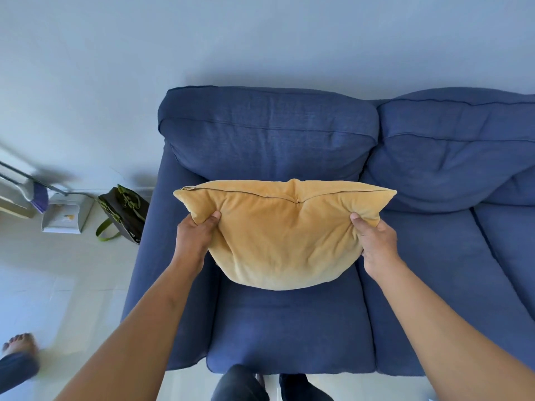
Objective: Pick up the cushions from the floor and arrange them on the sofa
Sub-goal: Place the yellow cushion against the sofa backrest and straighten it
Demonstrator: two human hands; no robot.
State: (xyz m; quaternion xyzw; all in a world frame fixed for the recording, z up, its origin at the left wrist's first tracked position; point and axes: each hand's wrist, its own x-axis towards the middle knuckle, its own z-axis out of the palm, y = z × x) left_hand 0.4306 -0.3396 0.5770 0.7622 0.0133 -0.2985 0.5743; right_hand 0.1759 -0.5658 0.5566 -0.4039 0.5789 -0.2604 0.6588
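Observation:
A mustard-yellow cushion (pixel 285 235) hangs above the left seat of the blue sofa (pixel 289 328), its zipped edge toward the backrest. My left hand (pixel 195 234) grips its left side and my right hand (pixel 375 243) grips its right side. The cushion is held in the air, in front of the left back cushion (pixel 269 131). No other loose cushion is in sight.
A dark bag with green straps (pixel 123 212) leans against the sofa's left arm. A dustpan (pixel 65 217) and a broom (pixel 39 195) stand by the wall at left. Another person's bare foot (pixel 20 344) is at the lower left on the pale floor.

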